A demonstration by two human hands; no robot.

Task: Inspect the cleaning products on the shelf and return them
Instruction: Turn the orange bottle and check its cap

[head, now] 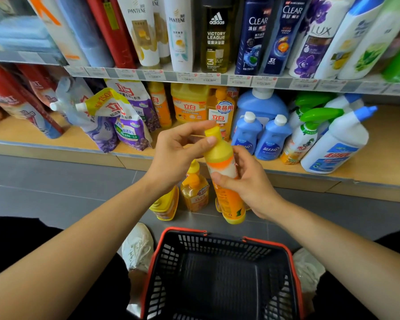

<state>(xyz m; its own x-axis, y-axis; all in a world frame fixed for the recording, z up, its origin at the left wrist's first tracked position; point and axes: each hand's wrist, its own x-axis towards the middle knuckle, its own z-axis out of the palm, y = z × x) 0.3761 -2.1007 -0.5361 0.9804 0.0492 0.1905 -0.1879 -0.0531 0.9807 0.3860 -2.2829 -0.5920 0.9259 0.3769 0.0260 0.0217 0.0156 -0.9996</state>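
A yellow and orange dish-soap bottle (226,176) is held upright in front of the lower shelf (56,137). My right hand (247,181) grips its body from the right side. My left hand (178,151) holds the bottle's neck near the yellow cap, thumb and forefinger around it. Behind the bottle on the shelf stand more orange detergent bottles (189,105), purple refill pouches (129,118) and blue bottles (261,135).
Two small orange bottles (194,192) and a tipped yellow bottle (165,206) sit on the grey floor below my hands. A black basket with a red rim (222,234) stands between my white shoes. Shampoo bottles (178,33) fill the upper shelf.
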